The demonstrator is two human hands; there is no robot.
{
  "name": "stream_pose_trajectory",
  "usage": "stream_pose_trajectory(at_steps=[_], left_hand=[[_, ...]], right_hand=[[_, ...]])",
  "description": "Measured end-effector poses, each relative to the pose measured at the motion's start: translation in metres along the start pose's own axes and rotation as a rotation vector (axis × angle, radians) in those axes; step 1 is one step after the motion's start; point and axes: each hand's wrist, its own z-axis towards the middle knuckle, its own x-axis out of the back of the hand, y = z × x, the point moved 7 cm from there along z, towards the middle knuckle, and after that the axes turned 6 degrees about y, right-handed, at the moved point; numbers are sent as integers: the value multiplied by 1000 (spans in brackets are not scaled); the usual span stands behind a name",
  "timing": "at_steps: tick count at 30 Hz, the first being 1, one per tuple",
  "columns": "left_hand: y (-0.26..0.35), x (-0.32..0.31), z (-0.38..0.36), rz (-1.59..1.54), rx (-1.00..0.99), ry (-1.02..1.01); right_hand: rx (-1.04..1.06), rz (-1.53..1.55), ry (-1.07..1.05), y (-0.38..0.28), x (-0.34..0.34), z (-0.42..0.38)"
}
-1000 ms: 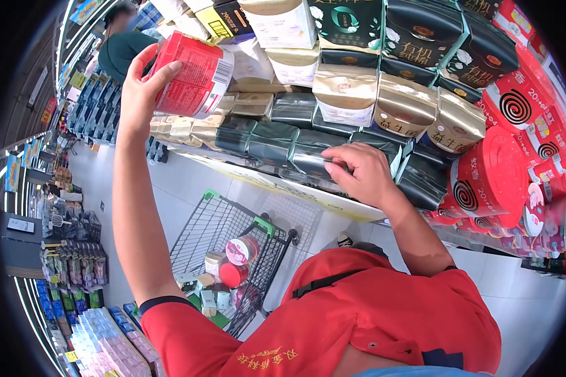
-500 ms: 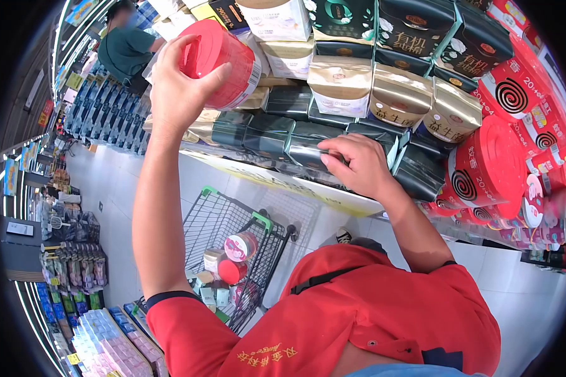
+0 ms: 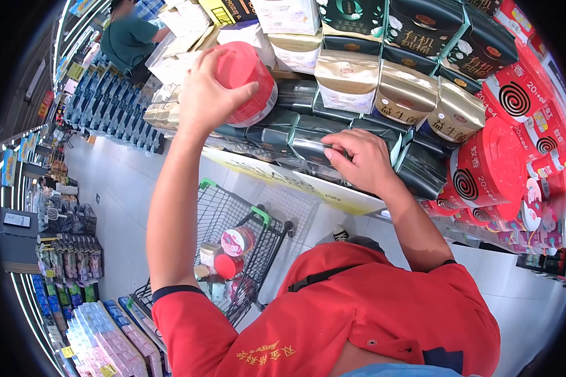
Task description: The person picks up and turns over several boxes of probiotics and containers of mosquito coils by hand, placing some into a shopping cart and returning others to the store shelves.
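Note:
My left hand (image 3: 210,94) is closed round a red plastic tub (image 3: 248,85) with a red lid and a barcode on its side. It holds the tub over the left part of the display, close above dark green packs (image 3: 273,131). My right hand (image 3: 360,160) rests at the front row, fingertips at a dark shiny pack (image 3: 317,139), with thumb and bent index finger apart. Behind it stand gold and white packs (image 3: 347,78). Red mosquito coil tubs (image 3: 484,166) with black spirals are stacked to its right.
A shopping cart (image 3: 264,220) stands below the display, with several items inside, including a red-lidded tub (image 3: 228,266). A yellow and white sign strip (image 3: 283,182) runs along the display's front edge. At the upper left a person (image 3: 129,41) in a dark green top stands by other shelves.
My left hand has moved right and down with the red tub, now closer over the dark packs. My right hand has stayed nearly in place.

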Motion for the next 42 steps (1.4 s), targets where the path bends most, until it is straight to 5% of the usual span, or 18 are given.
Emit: stream_pose_trajectory(at_steps=[16,27,42], left_hand=[[-23,-16,-5,183,72,-130],[-27,21,-59,-39,29,109],[-27,9,-25,-90,-5,-9]], right_hand=[[-24,20,-40,4,-1,-3],[0,-10,-46,0,-1,-1],[-36,37,-99,-37,-4,8]])
